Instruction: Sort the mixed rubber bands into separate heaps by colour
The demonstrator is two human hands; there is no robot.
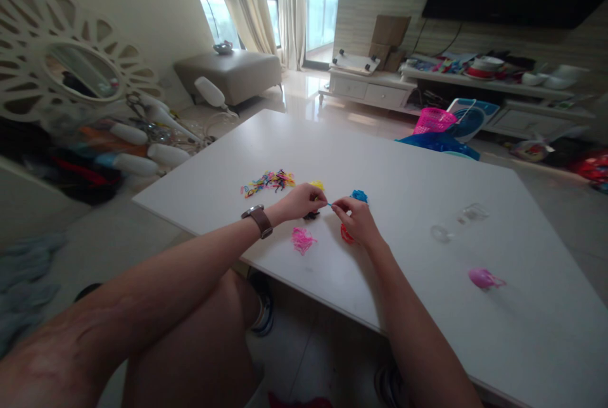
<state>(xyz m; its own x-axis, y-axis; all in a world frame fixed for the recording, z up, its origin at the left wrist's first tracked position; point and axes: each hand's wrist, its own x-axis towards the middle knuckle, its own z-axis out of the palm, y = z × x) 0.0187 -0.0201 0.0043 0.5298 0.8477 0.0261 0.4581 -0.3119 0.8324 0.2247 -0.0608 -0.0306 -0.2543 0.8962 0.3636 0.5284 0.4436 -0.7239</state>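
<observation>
Over the white table [408,205], my left hand [304,201] and my right hand [355,215] meet fingertip to fingertip. Both pinch a small blue rubber band [329,204] between them. Around my hands lie small heaps of bands sorted by colour: pink [303,240], red [346,234], blue [360,196], yellow [317,186] and black [311,215]. My hands partly cover the red, yellow and black heaps. A mixed-colour pile of bands [268,184] is spread out left of my left hand.
To the right on the table are a pink pouch-like item [483,279], a clear plastic box [474,213] and a clear round piece [441,233]. Beyond the table stand a pink basket [434,120] and a low cabinet [370,88]. A lamp with white shades [168,154] is at left.
</observation>
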